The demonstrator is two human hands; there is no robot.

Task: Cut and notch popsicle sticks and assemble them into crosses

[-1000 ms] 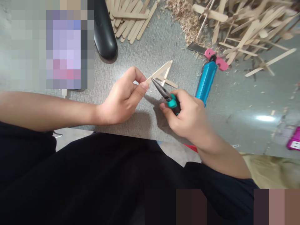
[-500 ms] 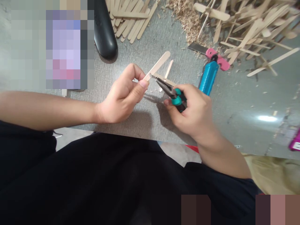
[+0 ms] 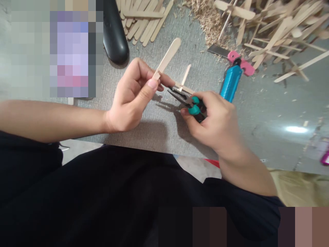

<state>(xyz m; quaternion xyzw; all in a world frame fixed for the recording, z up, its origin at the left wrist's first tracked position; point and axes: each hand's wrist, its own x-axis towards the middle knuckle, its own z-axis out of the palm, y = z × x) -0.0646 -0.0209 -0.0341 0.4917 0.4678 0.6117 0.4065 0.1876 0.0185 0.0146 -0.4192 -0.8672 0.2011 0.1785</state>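
A flat wooden craft stick (image 3: 169, 55) with a rounded end is pinched in my left hand (image 3: 133, 94), tilted up and to the right. A small cut or notch shows beside my thumb tip, and one finger reaches out behind the stick. My right hand (image 3: 214, 120) is wrapped around needle-nose pliers (image 3: 183, 97) with teal and black handles. The jaws are slightly apart, point left and look clear of the held stick. Just behind the pliers a thin wooden piece (image 3: 186, 76) stands across another strip, partly hidden by the jaws and my right hand.
A blue-handled cutter (image 3: 231, 82) with a pink part and exposed blade lies beyond my right hand. Wood shavings (image 3: 205, 20) and a pile of crossed sticks (image 3: 277, 34) are behind it. Loose craft sticks (image 3: 146, 25) and a black rounded object (image 3: 116, 37) lie at the back left.
My left hand has drawn the stick up and left, away from the plier tips, and one finger has stretched out. The plier jaws have parted slightly.
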